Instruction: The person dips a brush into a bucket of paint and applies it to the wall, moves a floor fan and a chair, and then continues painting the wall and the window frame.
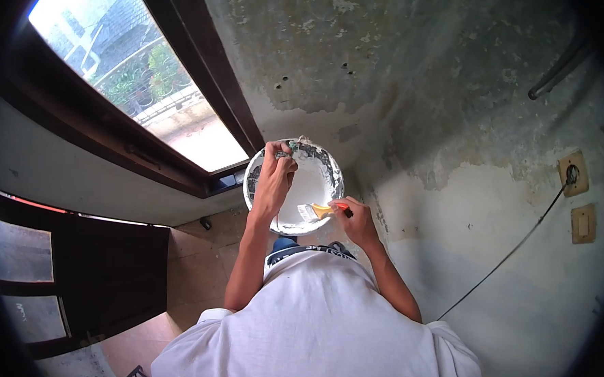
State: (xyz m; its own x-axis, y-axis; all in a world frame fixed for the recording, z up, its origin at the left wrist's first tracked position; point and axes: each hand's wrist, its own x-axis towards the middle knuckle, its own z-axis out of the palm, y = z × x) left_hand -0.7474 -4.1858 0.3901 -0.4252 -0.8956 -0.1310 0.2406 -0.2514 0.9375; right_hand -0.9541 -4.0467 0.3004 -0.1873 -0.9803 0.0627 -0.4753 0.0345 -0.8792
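Observation:
A round bucket (338, 175) with a paint-smeared rim stands in front of my body, with white paint (310, 182) inside. My left hand (275, 177) is over the bucket's left side, its fingers curled near the far rim; what they hold, if anything, is too small to tell. My right hand (356, 221), at the near right rim, grips a paintbrush (321, 210) with a yellow and red handle. The white-coated bristles point left over the inside of the bucket.
A dark-framed window (213, 68) is at the upper left, a dark door (106, 267) at the lower left. On the right, the patchy wall (451, 217) has a socket box (574, 174) with a hanging cable (503, 260) and a switch (583, 224).

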